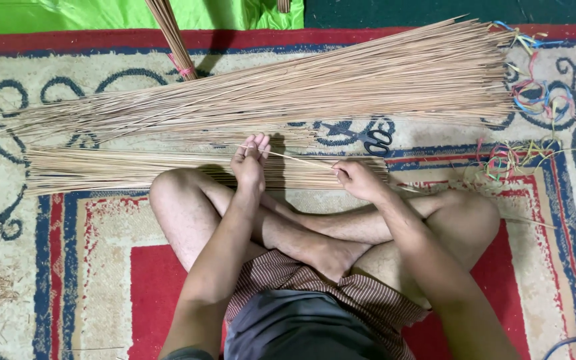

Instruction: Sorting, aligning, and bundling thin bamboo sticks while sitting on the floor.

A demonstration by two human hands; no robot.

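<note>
- The left hand (251,160) and right hand (356,179) pinch one thin stick (295,159) between them, the left at its far end with fingertips closed on it, the right clenched around its near end.
- The stick runs slanted just above the small bundle (128,170) of sticks, which lies flat on the rug (101,267) in front of the crossed legs.
- Behind that bundle lies a much larger pile (315,87) of long sticks, fanned across the rug.
- Black scissors (376,141) lie between the two heaps, near the right hand.
- Coloured strings (535,93) tangle at the right end of the pile.
- A tied sheaf (173,40) leans in at the top, over a green sheet (68,13).
</note>
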